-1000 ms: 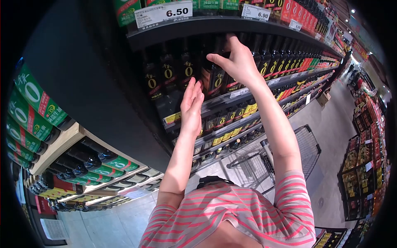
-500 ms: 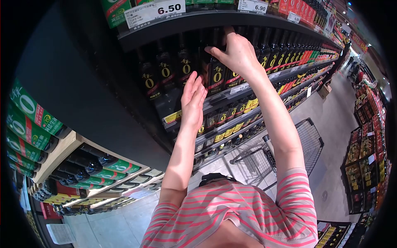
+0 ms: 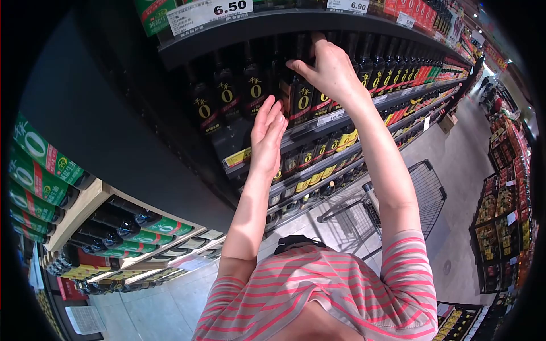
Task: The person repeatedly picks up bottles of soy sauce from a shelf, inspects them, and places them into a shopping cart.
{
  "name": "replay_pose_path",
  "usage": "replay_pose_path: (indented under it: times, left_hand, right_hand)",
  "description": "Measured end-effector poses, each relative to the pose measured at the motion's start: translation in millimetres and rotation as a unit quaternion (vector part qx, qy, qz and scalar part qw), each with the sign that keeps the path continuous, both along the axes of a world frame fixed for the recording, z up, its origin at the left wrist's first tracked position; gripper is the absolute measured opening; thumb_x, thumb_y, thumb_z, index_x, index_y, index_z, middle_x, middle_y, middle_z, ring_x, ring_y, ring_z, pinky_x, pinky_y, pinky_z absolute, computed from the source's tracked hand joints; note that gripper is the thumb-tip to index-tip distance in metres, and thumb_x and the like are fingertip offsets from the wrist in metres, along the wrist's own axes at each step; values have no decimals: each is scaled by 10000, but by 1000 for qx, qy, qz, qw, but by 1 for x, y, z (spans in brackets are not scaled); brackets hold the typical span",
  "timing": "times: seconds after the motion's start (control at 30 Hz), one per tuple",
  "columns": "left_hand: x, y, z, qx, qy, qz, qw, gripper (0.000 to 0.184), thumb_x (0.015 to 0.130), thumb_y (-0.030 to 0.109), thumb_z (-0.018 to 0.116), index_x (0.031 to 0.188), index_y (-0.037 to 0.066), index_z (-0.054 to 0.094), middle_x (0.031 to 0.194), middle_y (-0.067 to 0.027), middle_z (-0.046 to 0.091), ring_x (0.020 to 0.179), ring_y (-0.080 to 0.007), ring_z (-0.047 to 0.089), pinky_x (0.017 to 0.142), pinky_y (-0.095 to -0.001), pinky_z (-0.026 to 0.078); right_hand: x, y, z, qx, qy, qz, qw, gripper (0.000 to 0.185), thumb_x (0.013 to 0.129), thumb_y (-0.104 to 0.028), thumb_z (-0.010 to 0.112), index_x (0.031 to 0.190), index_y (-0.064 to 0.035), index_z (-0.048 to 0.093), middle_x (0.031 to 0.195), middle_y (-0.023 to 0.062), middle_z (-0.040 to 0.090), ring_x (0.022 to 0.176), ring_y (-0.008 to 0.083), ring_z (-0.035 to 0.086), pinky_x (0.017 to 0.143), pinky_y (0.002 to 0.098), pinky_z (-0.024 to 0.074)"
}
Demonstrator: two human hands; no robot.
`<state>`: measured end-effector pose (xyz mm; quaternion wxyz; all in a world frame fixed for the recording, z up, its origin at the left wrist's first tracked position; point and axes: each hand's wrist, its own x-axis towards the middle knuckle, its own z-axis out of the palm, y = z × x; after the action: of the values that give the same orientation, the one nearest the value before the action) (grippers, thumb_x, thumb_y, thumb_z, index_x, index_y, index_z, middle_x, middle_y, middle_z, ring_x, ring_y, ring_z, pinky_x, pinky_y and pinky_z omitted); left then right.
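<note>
Right hand (image 3: 331, 67) is up at the neck of the front bottle (image 3: 303, 99), thumb stretched out one way, index reaching up under the upper shelf (image 3: 259, 27); other fingers hidden behind the hand, so can't tell if they grip the neck. Bottle stands on the middle shelf, label outward, just behind the price tag (image 3: 331, 117), at the end of a tight row. Left hand (image 3: 266, 133) holds nothing visible: fingers straight and loosely together, tips near the bottle's lower left side, contact unclear. Gap on that side, then a second bottle (image 3: 255, 88). For good handling, I'd say: wrap thumb and fingers fully round the neck before any load goes on it, since glass-looking sides may slip. Left palm is well placed to steady the base. Headroom looks short, so any tilt should bring the top outward first, clear of the upper shelf. Main risk, probably, is knocking the row (image 3: 376, 74) on the right; working toward the gap seems safer. Cart (image 3: 421, 190) sits below, well apart from both hands.
</note>
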<state>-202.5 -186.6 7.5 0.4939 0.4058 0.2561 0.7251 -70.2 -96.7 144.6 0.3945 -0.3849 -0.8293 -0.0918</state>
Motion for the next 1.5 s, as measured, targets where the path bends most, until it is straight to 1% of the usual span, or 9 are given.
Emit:
replay_pose_path:
  times: [0.13,0.3,0.4,0.93,1.03,1.2,1.3,1.43,1.5]
  left_hand:
    - [1,2,-5,4,8,6,1000,565,973,177,547,1465,37,307,1483,-235,321,1397,-301,310,1135,-412,292]
    - [2,2,-5,8,2,5,1000,564,971,160,546,1460,16,304,1485,-232,319,1402,-295,303,1146,-405,277]
    - [4,1,-4,5,2,10,1000,568,969,157,548,1455,-1,301,1485,-232,318,1404,-290,301,1151,-399,273]
    - [8,2,-8,24,16,26,999,565,968,123,542,1458,-4,291,1496,-222,312,1409,-279,296,1160,-387,260]
    - [10,0,-8,20,17,33,999,558,969,116,536,1457,-3,294,1497,-216,315,1410,-279,293,1162,-386,255]
    - [16,-15,-15,55,9,84,995,507,963,97,532,1426,-1,349,1478,-186,361,1396,-270,323,1154,-386,269]
    - [28,-29,-31,77,39,71,994,390,951,72,529,1327,-3,455,1399,-164,467,1329,-254,423,1117,-388,319]
    - [59,-35,-81,3,126,-95,987,313,959,103,547,1248,-15,531,1274,-129,582,1208,-224,547,1046,-355,400]
    - [80,-40,-104,-26,193,-162,967,284,968,108,541,1225,-9,561,1229,-106,609,1156,-171,559,1013,-307,404]
  right_hand:
    - [0,4,-2,-11,-2,-3,1000,520,767,-337,765,951,98,549,844,293,639,868,435,646,756,452,534]
    - [2,9,-11,39,29,18,999,546,771,-419,768,903,49,520,739,205,598,739,376,626,662,415,500]
    - [6,0,-9,-16,28,31,999,546,783,-373,758,963,98,547,902,304,630,903,448,636,779,458,528]
    - [8,5,-17,-43,55,55,996,628,805,-364,739,1156,113,527,984,306,636,967,437,632,803,444,525]
    - [9,2,-20,12,73,63,995,626,802,-369,742,1171,91,535,982,268,644,875,403,657,758,422,531]
    - [55,-40,-32,-86,182,61,978,448,838,-266,719,1181,-7,594,977,118,653,729,205,638,678,305,518]
    - [116,-48,-77,-152,184,21,971,353,872,-221,684,1150,-14,617,944,96,663,725,148,628,666,281,510]
    - [224,-64,-155,-369,209,-107,899,308,894,-219,658,1110,-2,626,912,88,685,731,122,621,666,290,512]
    - [272,-89,-181,-381,207,-171,885,312,900,-233,641,1103,3,624,910,99,684,655,126,611,632,294,510]
